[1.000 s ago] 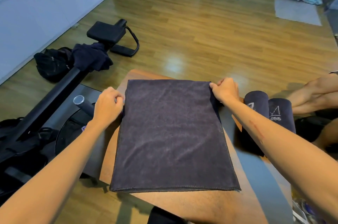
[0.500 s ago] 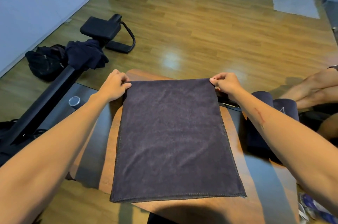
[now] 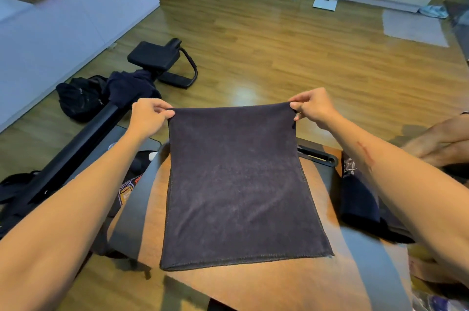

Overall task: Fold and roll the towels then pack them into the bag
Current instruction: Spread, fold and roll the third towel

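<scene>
A dark folded towel (image 3: 238, 184) lies with its near edge on the small wooden table (image 3: 269, 285) while its far edge is lifted off the surface. My left hand (image 3: 148, 118) pinches the far left corner and my right hand (image 3: 313, 106) pinches the far right corner. A rolled dark towel (image 3: 357, 199) lies to the right, partly hidden behind my right forearm. A black bag (image 3: 78, 99) sits on the floor at the left.
A black exercise machine (image 3: 157, 59) with a long rail stretches across the floor on the left, dark cloth draped over it. Another person's hand (image 3: 439, 140) rests at the right edge. A white cabinet (image 3: 63, 21) lines the left wall. Wooden floor lies beyond the table.
Both hands moved to the towel's far corners, gripped them and raised the far edge off the table. The camera tilted up, so more of the room shows.
</scene>
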